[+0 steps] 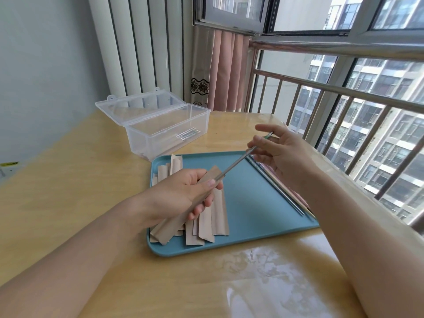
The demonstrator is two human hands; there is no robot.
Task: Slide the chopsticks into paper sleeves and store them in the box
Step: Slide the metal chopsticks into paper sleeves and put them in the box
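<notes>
My left hand (pixel 183 193) grips a brown paper sleeve (pixel 176 216) above the blue tray (pixel 252 214). A pair of metal chopsticks (pixel 238 161) pokes into the sleeve's open top end. My right hand (pixel 280 152) pinches the chopsticks near their upper end. Several empty paper sleeves (pixel 211 221) lie piled on the tray's left side. More chopsticks (pixel 284 191) lie along the tray's right edge. The clear plastic box (pixel 165 129) stands open at the back, with sleeved chopsticks (pixel 188 134) inside.
The tray sits on a yellow wooden table (pixel 80 180). A metal window railing (pixel 344 106) runs close along the table's right side. A radiator (pixel 137 42) and a curtain (pixel 227 72) stand behind the box.
</notes>
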